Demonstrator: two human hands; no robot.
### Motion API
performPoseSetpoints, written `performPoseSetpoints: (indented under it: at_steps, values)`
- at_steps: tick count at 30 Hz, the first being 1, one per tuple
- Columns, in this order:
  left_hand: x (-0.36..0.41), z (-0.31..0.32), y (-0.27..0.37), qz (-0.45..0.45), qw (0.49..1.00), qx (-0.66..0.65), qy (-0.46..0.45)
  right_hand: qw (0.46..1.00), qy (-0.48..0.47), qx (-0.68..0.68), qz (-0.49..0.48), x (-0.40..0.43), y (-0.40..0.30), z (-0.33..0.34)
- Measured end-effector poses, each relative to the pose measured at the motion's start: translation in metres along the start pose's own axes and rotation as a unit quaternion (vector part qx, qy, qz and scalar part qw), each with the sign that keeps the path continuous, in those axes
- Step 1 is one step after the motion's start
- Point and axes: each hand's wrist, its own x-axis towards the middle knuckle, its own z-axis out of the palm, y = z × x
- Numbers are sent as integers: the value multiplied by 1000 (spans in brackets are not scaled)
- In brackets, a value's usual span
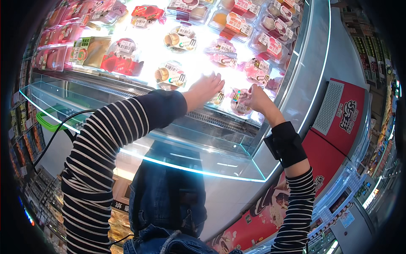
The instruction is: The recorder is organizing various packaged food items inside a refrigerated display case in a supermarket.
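Note:
My right hand (259, 100) pinches the edge of a round pink-labelled dessert pack (240, 106) at the front right of the lit display case. My left hand (205, 90) is over the bright shelf beside a pack with a pale label (218, 97), which it partly covers. Its thumb and palm side are hidden, so whether it grips that pack cannot be told. Just left of this hand lies a round pack with a yellow fruit picture (171, 75). Behind my right hand is another pink flower-printed pack (256, 71).
A low glass front panel (190, 152) with a glowing edge runs beneath both forearms. Boxed desserts (233, 23) stand at the back, and red-labelled packs (123, 58) at the left. To the right is a red freezer cabinet (336, 127). A green basket handle (47, 122) shows at the left.

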Motion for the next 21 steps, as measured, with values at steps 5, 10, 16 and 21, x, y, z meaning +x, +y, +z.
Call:
performPoseSetpoints:
  at_steps: [5, 10, 16, 21]
  values:
    - [3, 5, 2, -14, 1000, -8, 22, 998, -14, 56, 3, 0, 2, -6]
    - [1, -5, -4, -11, 997, -71, 7, 996, -47, 75, 4, -3, 0, -9]
    - [-2, -13, -7, 2, 996, -92, 13, 987, -41, 155, 4, -8, -1, -21]
    - [-7, -35, -10, 30, 996, -84, 28, 958, -29, 283, -14, -7, -6, -33]
